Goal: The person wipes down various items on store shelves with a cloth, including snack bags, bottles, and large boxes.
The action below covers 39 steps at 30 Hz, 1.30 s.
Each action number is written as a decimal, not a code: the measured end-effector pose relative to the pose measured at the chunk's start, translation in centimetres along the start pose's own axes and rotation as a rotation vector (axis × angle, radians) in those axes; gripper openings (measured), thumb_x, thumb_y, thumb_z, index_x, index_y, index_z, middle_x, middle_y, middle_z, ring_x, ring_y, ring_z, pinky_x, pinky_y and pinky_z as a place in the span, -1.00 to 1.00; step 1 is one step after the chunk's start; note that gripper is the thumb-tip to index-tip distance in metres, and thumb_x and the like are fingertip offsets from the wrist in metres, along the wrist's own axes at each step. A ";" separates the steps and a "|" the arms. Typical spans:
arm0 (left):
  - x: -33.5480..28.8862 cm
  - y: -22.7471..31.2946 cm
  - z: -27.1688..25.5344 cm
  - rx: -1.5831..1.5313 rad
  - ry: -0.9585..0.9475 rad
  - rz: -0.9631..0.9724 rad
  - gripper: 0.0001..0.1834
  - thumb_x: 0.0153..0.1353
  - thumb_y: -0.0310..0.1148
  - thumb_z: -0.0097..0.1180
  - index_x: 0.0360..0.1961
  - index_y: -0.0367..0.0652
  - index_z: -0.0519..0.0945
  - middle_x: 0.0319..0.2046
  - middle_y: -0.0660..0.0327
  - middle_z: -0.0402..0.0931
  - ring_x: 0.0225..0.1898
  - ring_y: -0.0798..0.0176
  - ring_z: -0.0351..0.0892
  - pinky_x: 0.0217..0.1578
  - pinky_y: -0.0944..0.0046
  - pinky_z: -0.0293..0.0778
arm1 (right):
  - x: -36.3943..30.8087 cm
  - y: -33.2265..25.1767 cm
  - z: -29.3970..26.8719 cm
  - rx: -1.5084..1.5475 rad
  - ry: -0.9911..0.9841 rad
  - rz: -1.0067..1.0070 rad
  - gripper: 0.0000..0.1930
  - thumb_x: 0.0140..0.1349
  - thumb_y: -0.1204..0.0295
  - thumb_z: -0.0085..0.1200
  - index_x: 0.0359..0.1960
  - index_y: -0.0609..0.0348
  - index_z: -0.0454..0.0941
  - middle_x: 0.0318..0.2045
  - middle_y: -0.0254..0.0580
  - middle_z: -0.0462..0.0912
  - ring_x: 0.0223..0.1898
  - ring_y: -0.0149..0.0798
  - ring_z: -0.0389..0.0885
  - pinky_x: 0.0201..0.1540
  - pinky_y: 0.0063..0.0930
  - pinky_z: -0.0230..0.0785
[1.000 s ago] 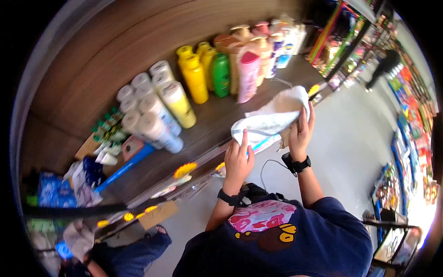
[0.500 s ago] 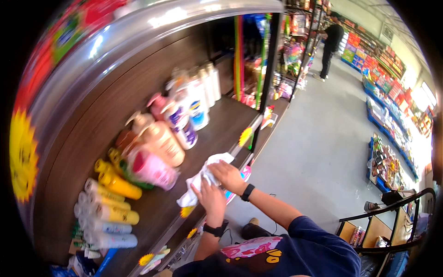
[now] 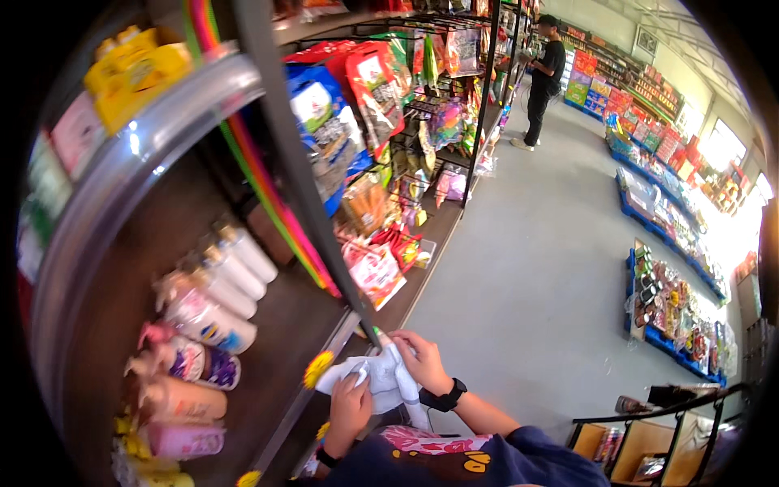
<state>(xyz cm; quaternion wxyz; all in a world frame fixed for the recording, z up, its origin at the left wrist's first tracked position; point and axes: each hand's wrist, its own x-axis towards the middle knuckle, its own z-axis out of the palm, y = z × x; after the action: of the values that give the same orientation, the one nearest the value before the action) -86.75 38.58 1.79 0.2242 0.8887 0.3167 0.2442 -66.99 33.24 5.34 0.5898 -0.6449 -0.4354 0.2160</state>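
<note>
A white cloth is stretched between my two hands beside the front edge of a dark brown shelf. My left hand has its fingers closed on the cloth's bunched middle. On the cloth's right side, my right hand grips its upper part, close to the foot of a black shelf post. A yellow sunburst tag sits on the shelf edge at the cloth's left corner. Pump bottles stand on the shelf to the left, among them a white one and a peach one.
Packaged pouches hang on racks beyond the post. A person in black stands farther down the aisle. Blue-edged floor displays hold goods at the right. A black-framed wooden rack stands at the lower right.
The view has swung right along the shelf. My hands have left the shelf board with the cloth, which was pressed flat there and now hangs spread between them by the post.
</note>
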 end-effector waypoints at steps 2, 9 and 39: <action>5.0 -1.4 5.8 -0.106 -0.124 0.056 -0.69 0.04 -0.45 -0.01 -0.18 -0.22 0.63 -0.25 0.00 0.59 -0.15 -0.06 0.55 0.00 -0.25 0.28 | 3.3 3.0 -3.9 -0.005 0.114 0.023 -0.83 0.29 0.47 0.03 -0.14 0.21 0.59 -0.28 -0.05 0.67 -0.25 -0.29 0.67 -0.20 -0.45 0.48; 28.6 5.6 21.7 0.010 -0.361 0.379 -0.66 0.00 -0.50 -0.02 -0.16 -0.09 0.64 -0.41 0.13 0.56 -0.34 0.06 0.56 -0.02 0.04 0.38 | 9.3 13.0 -23.9 -0.554 0.189 0.369 -0.73 0.27 0.26 0.07 -0.18 0.21 0.60 -0.40 0.00 0.67 -0.35 -0.10 0.68 -0.27 -0.35 0.48; 90.6 16.5 37.4 -0.234 0.335 0.456 -0.57 -0.09 -0.63 0.08 -0.11 -0.16 0.64 -0.26 0.04 0.54 -0.21 -0.07 0.54 -0.20 0.07 0.48 | 76.9 31.9 -53.8 0.261 0.185 0.138 -0.83 0.14 0.65 0.01 -0.22 0.24 0.52 -0.56 -0.59 0.30 -0.47 -0.62 0.28 -0.41 -0.69 0.15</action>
<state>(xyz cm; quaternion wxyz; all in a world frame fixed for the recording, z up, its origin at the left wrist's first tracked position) 3.84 78.87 8.18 0.2092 0.8522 0.1112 0.4664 25.96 67.61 4.51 0.6898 -0.6084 -0.3023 0.2503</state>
